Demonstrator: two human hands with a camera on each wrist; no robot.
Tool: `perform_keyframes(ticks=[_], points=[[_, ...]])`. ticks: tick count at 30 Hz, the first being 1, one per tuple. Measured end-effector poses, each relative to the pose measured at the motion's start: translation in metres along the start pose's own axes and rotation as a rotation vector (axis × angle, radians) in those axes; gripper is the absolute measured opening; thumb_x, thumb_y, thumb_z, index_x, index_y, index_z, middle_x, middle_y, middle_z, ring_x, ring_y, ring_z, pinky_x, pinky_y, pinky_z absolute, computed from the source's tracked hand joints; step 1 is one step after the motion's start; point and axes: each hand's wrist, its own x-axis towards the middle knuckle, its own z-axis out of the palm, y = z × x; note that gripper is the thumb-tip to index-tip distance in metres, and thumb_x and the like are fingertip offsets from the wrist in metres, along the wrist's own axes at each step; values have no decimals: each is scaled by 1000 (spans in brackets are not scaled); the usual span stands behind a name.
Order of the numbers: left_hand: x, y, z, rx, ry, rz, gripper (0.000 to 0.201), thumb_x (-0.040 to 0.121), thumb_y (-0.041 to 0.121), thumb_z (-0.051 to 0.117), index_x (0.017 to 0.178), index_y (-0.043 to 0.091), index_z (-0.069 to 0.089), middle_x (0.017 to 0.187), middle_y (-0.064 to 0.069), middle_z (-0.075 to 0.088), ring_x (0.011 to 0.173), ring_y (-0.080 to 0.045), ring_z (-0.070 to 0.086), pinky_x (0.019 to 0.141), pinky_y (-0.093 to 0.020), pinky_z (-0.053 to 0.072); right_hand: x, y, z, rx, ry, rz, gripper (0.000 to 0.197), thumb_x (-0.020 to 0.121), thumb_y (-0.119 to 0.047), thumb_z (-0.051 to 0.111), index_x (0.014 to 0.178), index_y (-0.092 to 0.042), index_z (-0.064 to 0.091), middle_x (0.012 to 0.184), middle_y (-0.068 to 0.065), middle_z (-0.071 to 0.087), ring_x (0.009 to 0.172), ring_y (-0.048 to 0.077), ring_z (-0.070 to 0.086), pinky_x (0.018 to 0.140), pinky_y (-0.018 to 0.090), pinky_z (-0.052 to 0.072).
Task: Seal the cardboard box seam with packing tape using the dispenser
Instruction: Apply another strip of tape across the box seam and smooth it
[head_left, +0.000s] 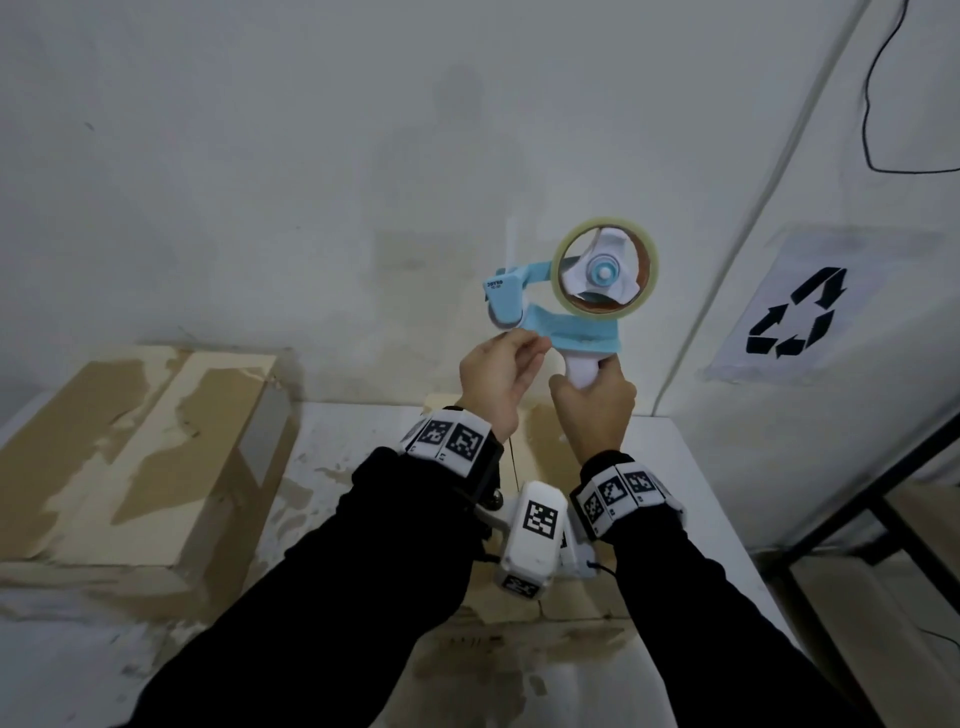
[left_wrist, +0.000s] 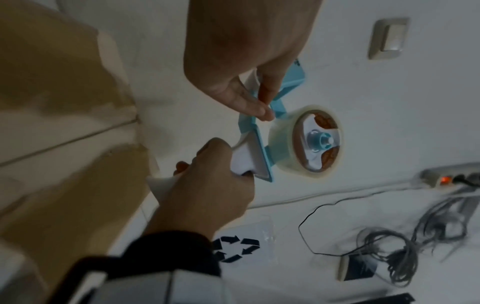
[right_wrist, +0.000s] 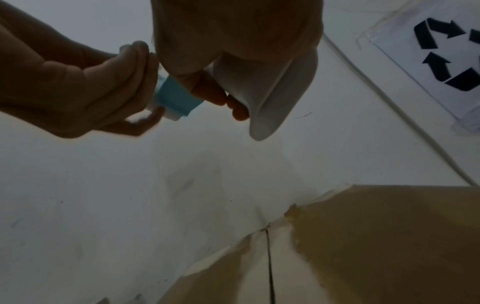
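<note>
I hold a blue-and-white tape dispenser up in front of the wall, its roll of clear tape uppermost. My right hand grips the white handle from below. My left hand pinches the blue front part of the dispenser between thumb and fingertips; whether a tape end is in the pinch I cannot tell. The cardboard box lies on the table beneath my forearms, its centre seam a dark line between the flaps. My arms hide most of the box.
A second, worn cardboard box stands at the left on the white table. A recycling sign hangs on the right wall beside a black metal frame. A power strip and tangled cables lie to the right.
</note>
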Motion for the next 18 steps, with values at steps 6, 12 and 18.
perform_keyframes(ticks=[6,12,18], points=[[11,1,-16,104,51,85,11,89,-1,53,95,-7,61,75,-14,67,57,-8,68,59,-14,56,4,3,-2,38,20,57,31,70,-13,63,100,-10,56,81,9,62,75,32,60,66,32,49],[15,-2,-11,212,-9,116,45,81,14,70,117,7,44,91,-7,60,76,-13,63,84,-24,54,8,9,1,2,16,53,34,71,-14,63,103,-10,56,83,10,63,76,33,60,66,31,47],[26,-12,-1,393,100,270,58,70,13,80,106,14,33,80,-2,60,77,-18,63,84,-29,54,6,15,6,-68,-32,27,37,71,-14,63,106,-9,54,80,6,58,78,34,58,72,38,51]])
